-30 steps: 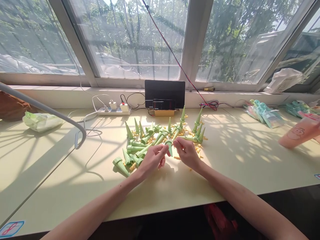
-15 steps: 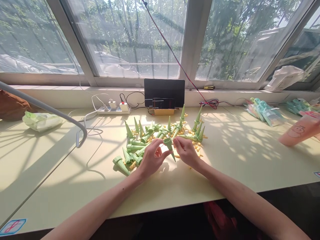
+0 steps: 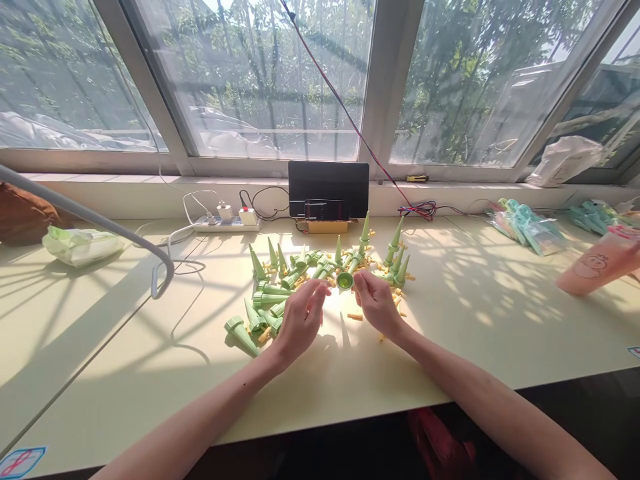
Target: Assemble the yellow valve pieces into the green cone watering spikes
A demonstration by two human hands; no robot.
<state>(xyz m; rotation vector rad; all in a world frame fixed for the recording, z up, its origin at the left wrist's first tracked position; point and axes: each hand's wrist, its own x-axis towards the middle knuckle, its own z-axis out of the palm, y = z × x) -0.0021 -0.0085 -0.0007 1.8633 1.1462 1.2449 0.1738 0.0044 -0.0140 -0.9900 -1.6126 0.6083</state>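
- cone [image 3: 345, 281]: pinched by right hand [image 3: 379, 308] at its fingertips; mouth turned toward the wearer, tip away.
- left hand [image 3: 299, 319]: just left of cone, fingers curled; contents cannot be told.

Two hands [image 3: 300, 319], one held cone [image 3: 345, 281], one tablet [image 3: 329, 180]

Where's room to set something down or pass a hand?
Bare: table left, between wipes pack and cone pile; right, between pile and pink cup; near edge beside forearms. Crowded: the pile, from left hand and right hand, holding a green cone, back to tablet; power strip and cables.
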